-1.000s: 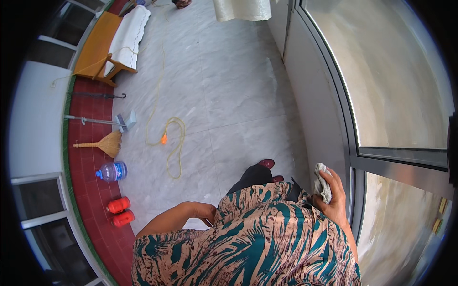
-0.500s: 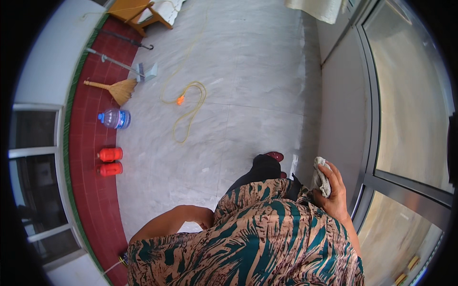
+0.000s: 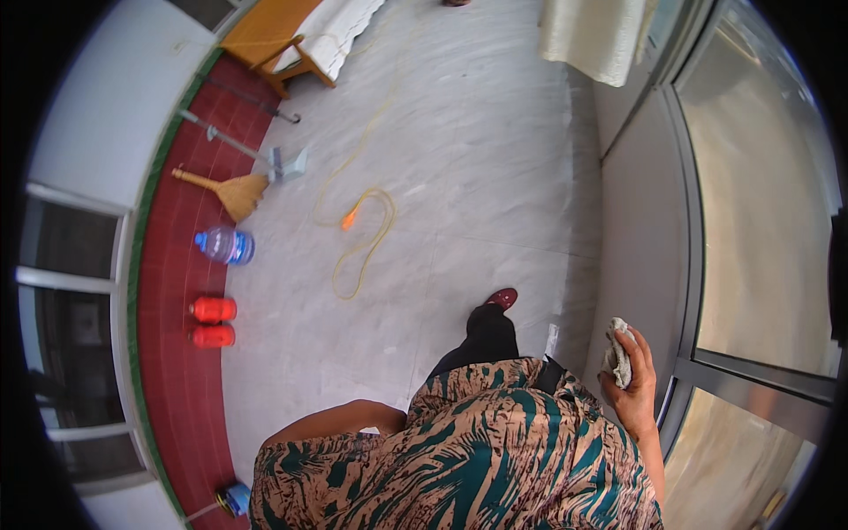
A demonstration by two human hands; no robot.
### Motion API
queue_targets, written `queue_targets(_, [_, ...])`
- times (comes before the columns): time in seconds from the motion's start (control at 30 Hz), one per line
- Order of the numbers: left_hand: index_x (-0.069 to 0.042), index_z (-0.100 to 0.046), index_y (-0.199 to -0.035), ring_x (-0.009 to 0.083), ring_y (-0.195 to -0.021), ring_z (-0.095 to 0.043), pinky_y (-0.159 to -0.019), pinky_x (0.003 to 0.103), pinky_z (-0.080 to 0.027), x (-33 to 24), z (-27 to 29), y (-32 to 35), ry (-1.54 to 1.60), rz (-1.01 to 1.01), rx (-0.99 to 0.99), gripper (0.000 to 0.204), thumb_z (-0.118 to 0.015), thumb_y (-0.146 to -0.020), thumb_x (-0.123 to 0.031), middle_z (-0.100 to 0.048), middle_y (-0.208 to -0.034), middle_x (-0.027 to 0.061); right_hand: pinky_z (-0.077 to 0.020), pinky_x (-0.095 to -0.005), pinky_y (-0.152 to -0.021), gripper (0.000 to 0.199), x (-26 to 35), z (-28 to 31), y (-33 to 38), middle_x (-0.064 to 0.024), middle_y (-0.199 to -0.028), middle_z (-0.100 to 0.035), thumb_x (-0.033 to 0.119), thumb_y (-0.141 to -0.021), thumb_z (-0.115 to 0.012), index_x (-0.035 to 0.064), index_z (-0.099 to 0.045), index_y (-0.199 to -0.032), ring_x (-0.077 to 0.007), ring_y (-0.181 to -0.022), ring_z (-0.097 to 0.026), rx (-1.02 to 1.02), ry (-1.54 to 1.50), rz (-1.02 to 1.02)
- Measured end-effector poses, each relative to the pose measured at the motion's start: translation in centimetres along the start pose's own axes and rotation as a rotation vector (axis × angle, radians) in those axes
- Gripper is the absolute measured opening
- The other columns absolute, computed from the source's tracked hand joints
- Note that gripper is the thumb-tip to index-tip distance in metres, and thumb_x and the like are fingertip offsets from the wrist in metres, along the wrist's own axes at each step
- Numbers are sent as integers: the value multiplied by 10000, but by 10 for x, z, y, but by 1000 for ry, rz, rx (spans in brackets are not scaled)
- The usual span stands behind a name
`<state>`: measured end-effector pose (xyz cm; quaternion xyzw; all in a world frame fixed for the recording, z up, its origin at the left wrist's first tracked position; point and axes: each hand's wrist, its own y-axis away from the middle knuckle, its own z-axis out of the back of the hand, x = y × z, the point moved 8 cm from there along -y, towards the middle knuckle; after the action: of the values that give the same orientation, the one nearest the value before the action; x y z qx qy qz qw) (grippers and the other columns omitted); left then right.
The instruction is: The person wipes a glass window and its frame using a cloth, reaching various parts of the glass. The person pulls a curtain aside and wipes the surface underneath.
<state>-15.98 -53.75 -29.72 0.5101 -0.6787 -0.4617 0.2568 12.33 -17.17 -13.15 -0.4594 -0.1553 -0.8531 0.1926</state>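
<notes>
My right hand (image 3: 636,378) is closed around a crumpled grey-white cloth (image 3: 617,355), held up at my right side beside the metal-framed glass door (image 3: 689,375). The hand and cloth do not visibly touch the frame. My left forearm (image 3: 340,420) is bent in toward my waist. Its hand and fingers are hidden behind my patterned shirt (image 3: 477,450).
A yellow cord (image 3: 386,231) with an orange end (image 3: 349,219) lies looped on the grey floor. Along the left red-tiled wall stand two red bottles (image 3: 214,308), a large water bottle (image 3: 226,246), a straw broom (image 3: 238,194) and a dustpan (image 3: 291,165). A wooden seat (image 3: 274,35) is farther off.
I have turned slightly and stepped, one shoe now showing farther forward. Floor things sit lower in view. My right hand still grips the cloth; my left hand has slipped out of sight.
</notes>
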Motion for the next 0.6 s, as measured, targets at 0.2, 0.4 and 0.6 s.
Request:
queue_targets(0.2, [-120,-548,-1348,248,-1105,-562,-902,418,-503,3,67,-42,-157,4,6,559,-723,-824,-210,-581,-1296,98,-427,-383,-1027,678,1,27,30,-157,-1378,-490,-115,-637,-648,109,-583,-1274,-333,-1262,-507,-253,89,-16])
queue_targets(0.4, [-149,-652,-1209,326,-1019,-620,-872,443,-514,-30,144,-53,-871,-79,-177,448,-730,-778,-243,-652,-1183,124,-273,-408,-1140,698,14,96,63,-154,-1419,-473,-120,-708,-539,35,-468,-1384,-301,-1361,-400,-626,218,162])
queue_targets(0.6, [-111,-726,-983,365,-991,-644,-812,443,-522,-143,162,28,-1095,-91,-776,280,-615,-809,-301,-685,-1012,196,-339,-488,-1119,646,87,238,124,-124,-1515,-350,174,-937,-614,159,-298,-1500,-336,-1382,-359,-996,1071,299])
